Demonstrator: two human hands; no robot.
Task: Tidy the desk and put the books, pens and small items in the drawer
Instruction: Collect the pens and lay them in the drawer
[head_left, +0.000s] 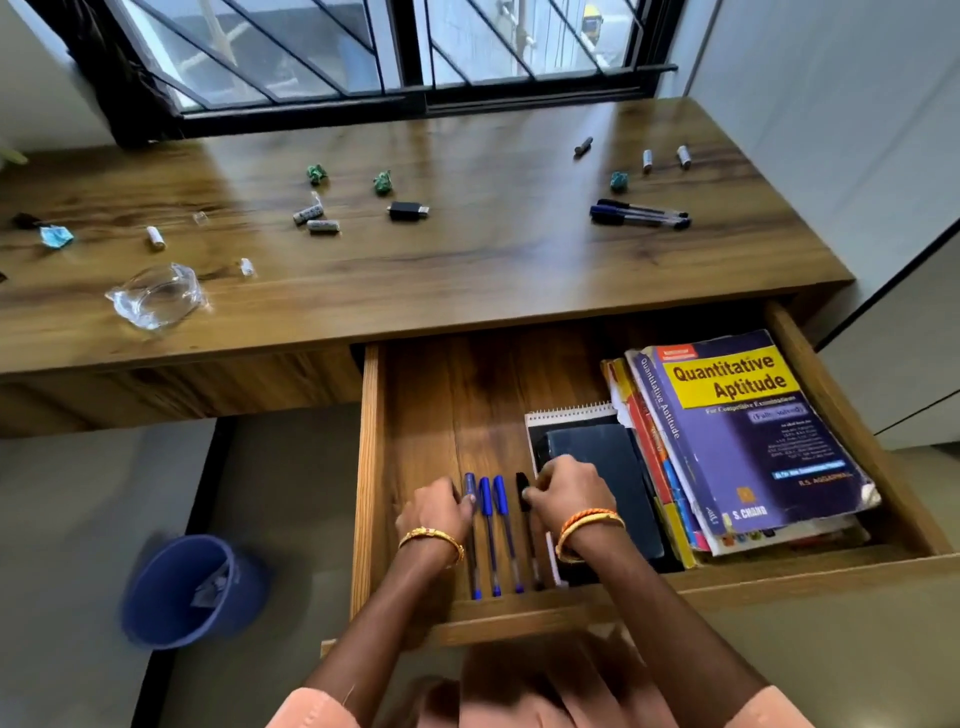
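Note:
The wooden drawer (371, 467) stands pulled out under the desk. Three blue pens (488, 525) and a black pen (525, 512) lie side by side on its floor. My left hand (439, 506) pinches the leftmost blue pen near its cap. My right hand (569, 488) pinches the black pen's cap. A dark diary (602, 457) on a spiral notebook and a stack of books (737, 431) fill the drawer's right side. More pens (639, 214) lie on the desk at the right.
On the desk (467, 270) lie several batteries (314, 215), crumpled green paper balls (383, 183), a black adapter (408, 211), a marker (583, 146) and a glass ashtray (156, 296). A blue bin (187, 592) stands on the floor at the left.

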